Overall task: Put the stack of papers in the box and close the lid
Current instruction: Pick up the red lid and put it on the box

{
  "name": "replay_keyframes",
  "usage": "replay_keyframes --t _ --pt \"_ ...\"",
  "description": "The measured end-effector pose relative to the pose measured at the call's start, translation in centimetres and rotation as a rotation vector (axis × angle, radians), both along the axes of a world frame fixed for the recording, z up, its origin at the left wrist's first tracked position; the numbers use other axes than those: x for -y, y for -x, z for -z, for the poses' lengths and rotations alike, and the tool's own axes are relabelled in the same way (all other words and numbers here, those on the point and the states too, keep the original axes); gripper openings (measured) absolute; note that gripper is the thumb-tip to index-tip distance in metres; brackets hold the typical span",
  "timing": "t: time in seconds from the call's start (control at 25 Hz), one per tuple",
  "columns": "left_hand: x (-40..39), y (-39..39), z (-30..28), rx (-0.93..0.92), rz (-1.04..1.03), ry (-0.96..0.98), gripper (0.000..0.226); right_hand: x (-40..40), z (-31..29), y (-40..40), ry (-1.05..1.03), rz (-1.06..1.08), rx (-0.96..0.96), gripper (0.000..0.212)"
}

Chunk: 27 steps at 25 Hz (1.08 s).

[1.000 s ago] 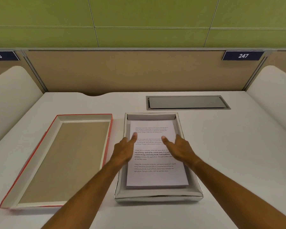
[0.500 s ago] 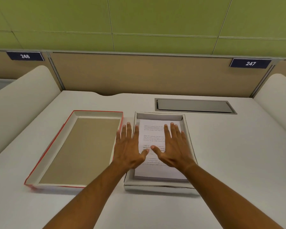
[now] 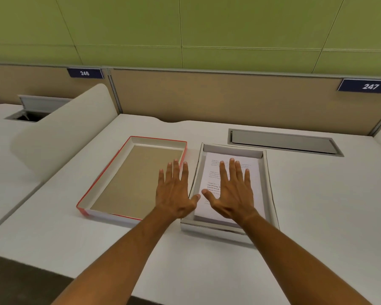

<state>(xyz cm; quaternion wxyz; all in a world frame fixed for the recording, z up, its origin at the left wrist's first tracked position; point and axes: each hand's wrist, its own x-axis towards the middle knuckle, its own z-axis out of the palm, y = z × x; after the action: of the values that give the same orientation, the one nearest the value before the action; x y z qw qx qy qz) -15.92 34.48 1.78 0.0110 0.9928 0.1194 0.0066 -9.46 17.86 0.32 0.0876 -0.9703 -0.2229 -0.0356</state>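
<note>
Papers [image 3: 254, 170] in box [image 3: 269, 190], long axis pointing away; lid [image 3: 128, 183] alongside.

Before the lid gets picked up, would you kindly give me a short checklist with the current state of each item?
1. Stack of papers inside the box: ok.
2. Papers lying flat, below the box walls: ok.
3. Lid within reach, beside the box, inside facing up: ok.
4. Left hand free, open over the lid's edge: ok.
5. Right hand clear of the box: not ok, it is spread over the papers.
6. Lid on the box: not ok.
</note>
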Motion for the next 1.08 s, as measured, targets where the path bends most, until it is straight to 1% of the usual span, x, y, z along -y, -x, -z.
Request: replay_keyframes --t 0.24,0.56,0.64,0.76,0.84,0.92,1.08 --pt "-2.4 -0.4 0.4 -0.035 0.000 0.000 0.097 -2.1 0.2 0.2 0.006 0.038 -0.017 0.119" --pt "-6.1 -3.0 3.0 -0.174 0.054 0.121 0.093 -6.1 1.6 -0.5 0.020 0.147 -0.045 0.120" --pt "-6.5 -3.5 3.4 -0.168 0.067 0.138 0.083 -6.4 1.8 -0.6 0.026 0.173 -0.057 0.119" --pt "-6.9 -4.4 3.7 -0.081 0.065 0.200 0.044 -6.7 2.0 -0.6 0.034 0.206 -0.054 0.118" --pt "-7.2 -4.9 3.7 -0.048 0.012 0.303 0.027 -6.8 2.1 -0.6 0.026 0.220 -0.060 0.119" --pt "-7.6 -5.4 3.6 -0.046 -0.058 0.401 0.018 -7.0 2.0 -0.6 0.031 0.230 -0.072 0.119" --pt "-8.4 -6.0 2.8 -0.039 -0.144 0.523 0.015 -7.4 1.5 -1.1 0.041 0.215 -0.056 0.118"
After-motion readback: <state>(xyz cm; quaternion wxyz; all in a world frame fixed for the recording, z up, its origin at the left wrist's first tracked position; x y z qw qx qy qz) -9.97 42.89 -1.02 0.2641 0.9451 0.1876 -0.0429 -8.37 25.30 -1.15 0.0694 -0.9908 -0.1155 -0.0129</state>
